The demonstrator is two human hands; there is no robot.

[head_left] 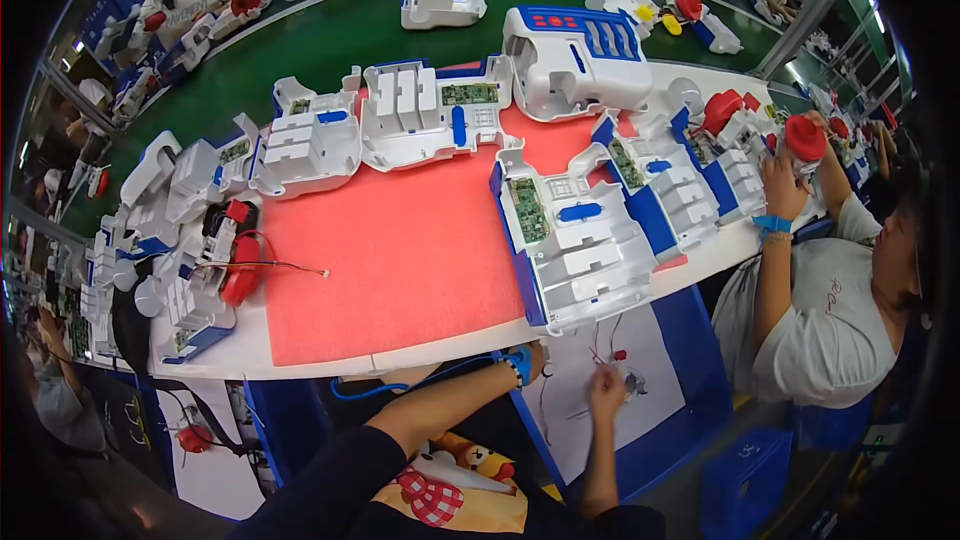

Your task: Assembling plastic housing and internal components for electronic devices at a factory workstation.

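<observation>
Below the table edge, my right hand (pixel 607 392) reaches over a blue bin (pixel 700 380) lined with white paper (pixel 575 420). Its fingers are bent together near thin wires (pixel 597 340); what they hold, if anything, I cannot make out. A small red part (pixel 620 354) and a greyish clump (pixel 634 382) lie beside it. My left hand (pixel 530 360), with a blue wrist strap and its cord (pixel 370 390), is at the bin's near left rim, under the table edge. Its fingers are too hidden to read. Above both hands, an opened white-and-blue housing half (pixel 580 240) with a green circuit board (pixel 527 210) lies on the table.
A pink mat (pixel 390 260) covers the worktable. Several housing halves (pixel 430 110) line its back and sides, with a closed housing (pixel 575 60) among them. A black-and-red part (pixel 240 265) with wires lies left. Beyond runs a green conveyor (pixel 340 30). A co-worker (pixel 820 310) sits at right.
</observation>
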